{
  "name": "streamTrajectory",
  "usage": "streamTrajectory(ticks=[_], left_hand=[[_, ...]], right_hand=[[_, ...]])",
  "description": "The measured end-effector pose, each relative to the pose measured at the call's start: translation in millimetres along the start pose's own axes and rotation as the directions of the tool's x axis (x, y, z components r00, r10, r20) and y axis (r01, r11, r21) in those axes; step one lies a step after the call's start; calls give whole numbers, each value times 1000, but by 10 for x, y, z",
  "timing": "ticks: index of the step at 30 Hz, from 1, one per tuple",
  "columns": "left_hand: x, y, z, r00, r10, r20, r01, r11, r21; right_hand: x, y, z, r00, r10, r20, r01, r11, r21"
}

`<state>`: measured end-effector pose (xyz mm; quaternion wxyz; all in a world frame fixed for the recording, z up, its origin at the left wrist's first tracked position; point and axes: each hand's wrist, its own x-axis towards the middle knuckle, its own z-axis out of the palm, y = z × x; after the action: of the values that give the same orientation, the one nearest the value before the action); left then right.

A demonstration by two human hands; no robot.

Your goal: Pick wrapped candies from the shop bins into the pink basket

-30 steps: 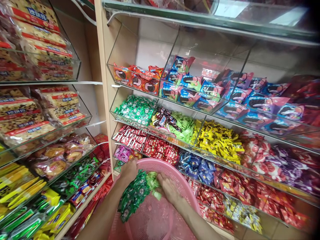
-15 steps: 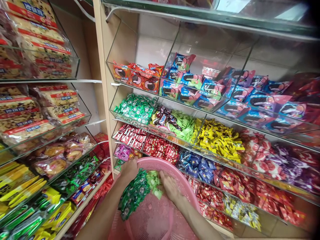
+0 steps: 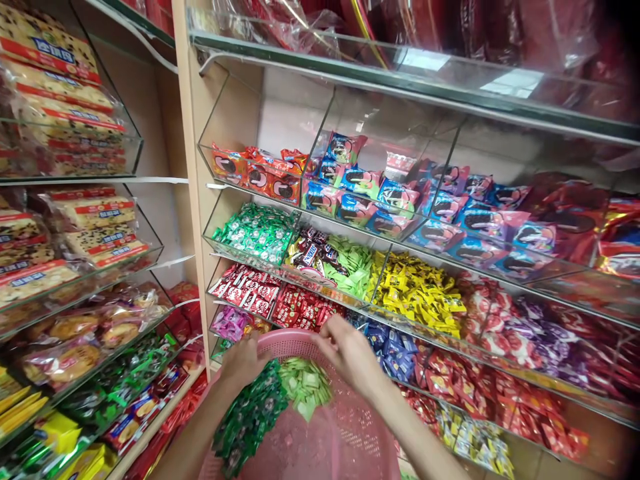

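My left hand [image 3: 244, 363] is closed on the left part of the rim of a pink plastic basket [image 3: 367, 433]. Inside, dark green wrapped candies [image 3: 253, 417] form a heap below that hand, with light green wrapped candies [image 3: 306, 385] beside them to the right. Over the basket's far rim is my right hand [image 3: 345, 347], thumb apart from its bent fingers, and nothing shows in it. The red wrapped sweets [image 3: 305, 307] on the shelf lie just behind that hand.
Clear-fronted shelf bins hold green candies [image 3: 257, 233], light green packets [image 3: 353, 263], yellow candies [image 3: 420, 293] and blue sweets [image 3: 393, 350]. Above are blue-pink biscuit packs [image 3: 360, 180]. Packaged pastries [image 3: 75, 127] fill shelves at left. A wooden upright [image 3: 187, 167] divides the two sides.
My right hand has risen from the light green candies to above the basket's far rim. The left hand stays on the rim. The view has tilted upward and turned slightly right.
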<state>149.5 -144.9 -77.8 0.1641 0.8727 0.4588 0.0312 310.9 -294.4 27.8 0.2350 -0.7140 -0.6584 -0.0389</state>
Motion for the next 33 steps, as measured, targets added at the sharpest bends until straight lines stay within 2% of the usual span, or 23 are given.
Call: streamTrajectory(ticks=[3, 5, 8, 10, 14, 21, 27, 33], left_hand=[[-5, -24, 6, 1000, -22, 8, 22, 1000, -8], [-11, -30, 3, 1000, -30, -1, 30, 1000, -6], [-25, -25, -7, 1000, -29, -5, 29, 1000, 11], [-37, -20, -12, 999, -35, 1, 35, 999, 16], [-59, -24, -4, 999, -47, -6, 47, 999, 21], [-77, -105, 48, 999, -47, -27, 48, 998, 39], [-78, -201, 84, 996, -79, -34, 81, 995, 65], [-64, -183, 58, 996, -84, -31, 85, 995, 50]], right_hand=[[299, 73, -521, 997, -22, -80, 8, 986, -167], [511, 171, -752, 998, -56, -28, 40, 917, -398], [816, 315, -900, 997, -15, 80, 62, 780, -623], [1008, 395, -904, 994, 48, 101, 31, 751, -660], [1399, 553, -840, 981, 158, 110, -66, 814, -577], [1972, 773, -703, 981, 124, 149, -33, 865, -501], [2065, 860, -599, 970, 189, 156, -88, 862, -500], [2002, 994, -665, 927, 299, 229, -127, 820, -558]])
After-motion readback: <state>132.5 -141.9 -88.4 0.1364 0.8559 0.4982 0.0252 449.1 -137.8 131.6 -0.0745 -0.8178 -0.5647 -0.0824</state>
